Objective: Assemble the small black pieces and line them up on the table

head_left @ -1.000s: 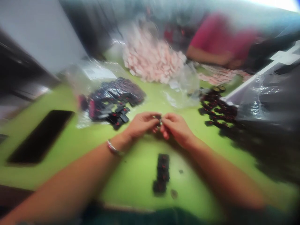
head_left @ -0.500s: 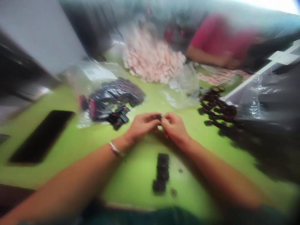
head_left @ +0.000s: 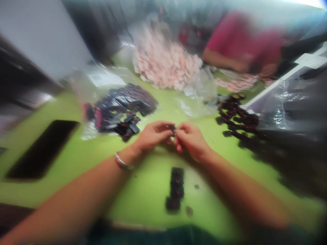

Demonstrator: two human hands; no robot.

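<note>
The left hand (head_left: pixel 153 136) and the right hand (head_left: pixel 192 139) meet above the green desk (head_left: pixel 143 194), fingertips nearly touching, with a small dark piece (head_left: pixel 174 131) between them. The grip of each hand is pinched on that piece, thumb against fingers, though most of it is hidden and its shape is too blurred to tell. A shiny bracelet (head_left: pixel 122 161) circles the left wrist. Nearer the body, a short row of black blocks (head_left: pixel 177 183) lies on the desk, the nearest block set slightly to the left; a small dark fleck (head_left: pixel 196 186) and a brownish spot (head_left: pixel 189 211) are just beside it. Beyond the left forearm lies a clear plastic bag with a white label (head_left: pixel 107 79) and many black pieces (head_left: pixel 136 98), some at its near end. A dark flat slab (head_left: pixel 43 149) rests farther left. Past the hands rises a heap of pale pink pieces (head_left: pixel 168 66), with crumpled clear plastic (head_left: pixel 201 98) beside it. On the right is a pile of dark parts (head_left: pixel 237 117). Across the desk sits a person in a pink top (head_left: pixel 227 37), blurred.
</note>
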